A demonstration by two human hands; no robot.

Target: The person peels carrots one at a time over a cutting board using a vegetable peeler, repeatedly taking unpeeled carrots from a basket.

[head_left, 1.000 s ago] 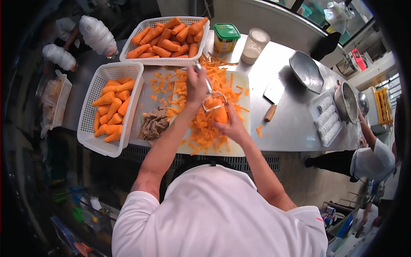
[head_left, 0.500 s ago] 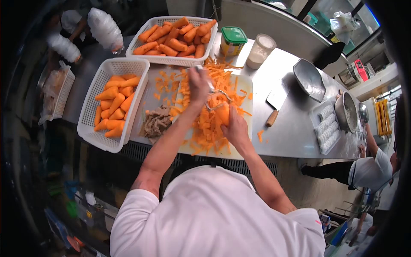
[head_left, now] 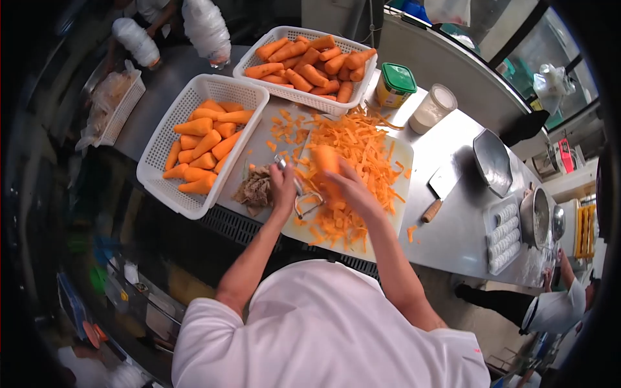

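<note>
My left hand [head_left: 282, 186] is closed on the handle of a metal peeler [head_left: 309, 204], whose head points down to the right, apart from the carrot. A carrot [head_left: 325, 157], blurred by motion, is in my right hand [head_left: 351, 188], its thick end up and to the left. Both hands are over a white cutting board [head_left: 400, 213] heaped with orange peelings [head_left: 370, 143]. A brownish crumpled heap [head_left: 255, 188] lies just left of my left hand. Smooth, bright carrots [head_left: 206, 141] fill part of the near white basket [head_left: 151, 169].
A second basket [head_left: 243, 66] holds duller carrots. Behind the board stand a green-lidded tub [head_left: 395, 85] and a clear container [head_left: 433, 109]. To the right are a cleaver [head_left: 442, 183], a dark tray [head_left: 492, 161], a tray of white rolls [head_left: 504, 236], a bowl [head_left: 535, 218] and another person [head_left: 559, 310].
The peeler in my left hand has come off the carrot and moved down, toward me. My right hand has raised and turned the carrot. The whole view has shifted and tilted.
</note>
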